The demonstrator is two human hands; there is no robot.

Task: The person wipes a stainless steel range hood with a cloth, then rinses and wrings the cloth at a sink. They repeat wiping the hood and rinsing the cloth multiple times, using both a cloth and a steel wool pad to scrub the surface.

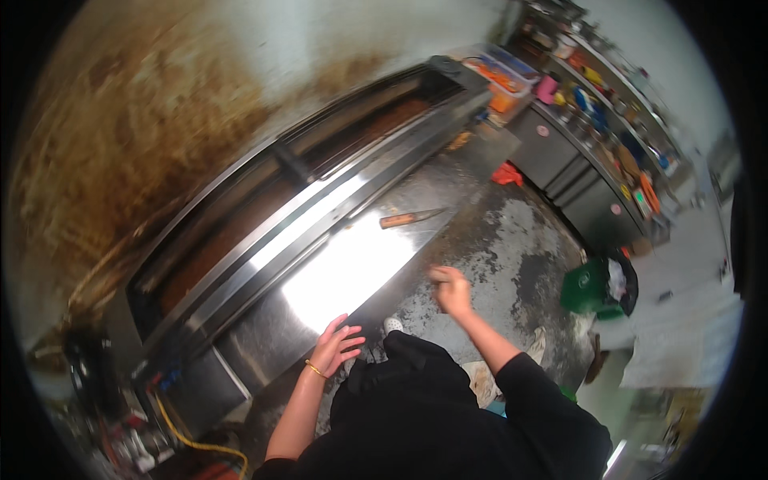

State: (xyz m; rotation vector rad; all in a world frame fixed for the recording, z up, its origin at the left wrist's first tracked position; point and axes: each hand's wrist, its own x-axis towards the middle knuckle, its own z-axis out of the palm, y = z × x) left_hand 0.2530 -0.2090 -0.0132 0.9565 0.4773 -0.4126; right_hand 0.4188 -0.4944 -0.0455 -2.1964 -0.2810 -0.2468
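My left hand (339, 347), with a gold bangle at its wrist, is over the near edge of a stainless steel counter (258, 342). Its fingers are spread and hold nothing. My right hand (451, 289) hangs over the floor beside the counter, its fingers curled and blurred; whether something small is in it, I cannot tell. A knife with a wooden handle (397, 221) lies on the counter, up and to the left of my right hand, its blade pointing right. Behind the counter runs a long metal grill or trough (336, 195) with a dark, brownish inside.
A metal cabinet (576, 174) and cluttered shelves (624, 102) stand at the upper right. Plastic tubs (501, 75) sit at the trough's far end. A green bin (583, 287) stands on the worn floor at right. A yellow hose (192, 443) curves at lower left.
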